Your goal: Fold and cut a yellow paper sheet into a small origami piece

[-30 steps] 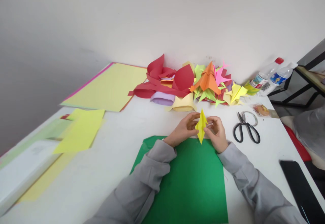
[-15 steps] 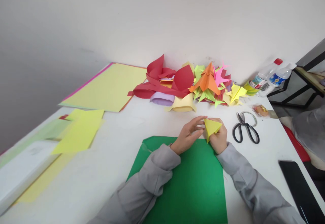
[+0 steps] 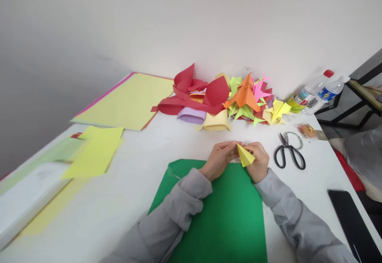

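A small yellow folded paper (image 3: 245,155) with a pointed tip is between my two hands, over the far edge of a green sheet (image 3: 227,207). My right hand (image 3: 259,162) grips it from the right, its fingers bent behind the paper. On the other side, my left hand (image 3: 217,159) pinches the paper near its upper tip with thumb and fingers together. Part of the fingertips of both hands is hidden by the paper.
Black-handled scissors (image 3: 289,151) lie right of my hands, near a black phone (image 3: 355,223). Behind stand red paper loops (image 3: 191,96), an orange folded plane (image 3: 244,94) and two bottles (image 3: 324,94). Yellow sheets (image 3: 95,151) lie left. A person's grey sleeve (image 3: 364,147) shows far right.
The yellow paper has turned, its tip now pointing up and left. My left hand has closed its fingers on it, and my right hand has shifted its grip.
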Motion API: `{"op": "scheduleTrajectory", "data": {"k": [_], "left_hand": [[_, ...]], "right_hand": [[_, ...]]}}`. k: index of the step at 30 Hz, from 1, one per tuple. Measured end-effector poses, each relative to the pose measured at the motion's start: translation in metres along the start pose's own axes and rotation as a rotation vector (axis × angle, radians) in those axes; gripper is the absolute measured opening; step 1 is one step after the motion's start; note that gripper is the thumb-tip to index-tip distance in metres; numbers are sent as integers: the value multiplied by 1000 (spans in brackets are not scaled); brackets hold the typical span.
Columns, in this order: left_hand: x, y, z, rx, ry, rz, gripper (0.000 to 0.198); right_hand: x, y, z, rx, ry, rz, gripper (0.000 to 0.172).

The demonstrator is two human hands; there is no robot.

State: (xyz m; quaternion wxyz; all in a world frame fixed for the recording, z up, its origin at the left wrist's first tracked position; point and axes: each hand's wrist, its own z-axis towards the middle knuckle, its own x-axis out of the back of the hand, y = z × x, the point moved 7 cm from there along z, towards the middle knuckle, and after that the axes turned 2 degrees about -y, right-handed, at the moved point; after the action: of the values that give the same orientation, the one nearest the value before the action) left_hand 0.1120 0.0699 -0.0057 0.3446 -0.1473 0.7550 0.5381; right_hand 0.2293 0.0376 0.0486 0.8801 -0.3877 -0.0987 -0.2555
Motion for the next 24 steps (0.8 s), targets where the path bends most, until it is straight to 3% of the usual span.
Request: {"op": "scheduleTrajectory", "data": {"k": [6, 12, 24], "left_hand": [[-5, -6, -2, 69, -38, -9, 33], [-6, 0, -2, 85, -56, -44, 27], [-6, -5, -4, 149, -78, -20, 32]], "right_hand": [[1, -5, -1, 13, -10, -85, 2], [0, -7, -1, 56, 8, -62, 7], [1, 2, 3, -54, -30, -16, 4]]}}
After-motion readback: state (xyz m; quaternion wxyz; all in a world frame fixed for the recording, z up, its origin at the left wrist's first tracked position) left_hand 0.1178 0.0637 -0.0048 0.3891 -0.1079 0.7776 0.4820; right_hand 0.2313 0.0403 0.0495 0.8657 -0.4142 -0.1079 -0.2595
